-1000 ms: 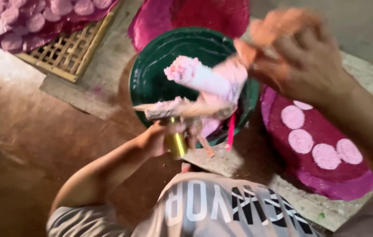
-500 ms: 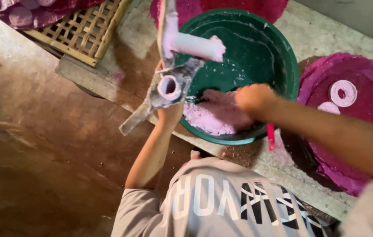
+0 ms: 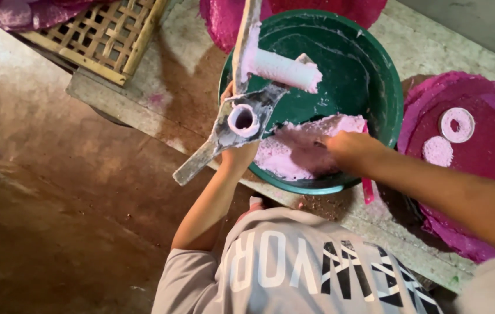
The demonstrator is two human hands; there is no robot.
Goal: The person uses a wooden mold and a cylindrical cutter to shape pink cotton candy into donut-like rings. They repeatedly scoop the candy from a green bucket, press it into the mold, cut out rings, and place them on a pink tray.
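Note:
My left hand (image 3: 237, 154) is shut on a dough-smeared metal press (image 3: 241, 119) with an open tube and long handles, held tilted over the left rim of a green bowl (image 3: 378, 67). A pink-coated cylinder (image 3: 285, 70) sticks out from the press above the bowl. My right hand (image 3: 349, 152) reaches into the bowl with its fingers dug into a lump of pink dough (image 3: 297, 151) at the near side. Whether those fingers hold any dough is hidden.
The bowl stands on a worn wooden bench (image 3: 166, 75). A bamboo lattice tray (image 3: 113, 29) lies at the back left. On the right a magenta cloth (image 3: 492, 110) carries a dough ring (image 3: 457, 124) and a disc (image 3: 437, 150). Brown earthen floor (image 3: 55, 203) lies to the left.
My right hand came down from beside the press into the pink dough. My left hand raised the press and turned its tube toward the camera.

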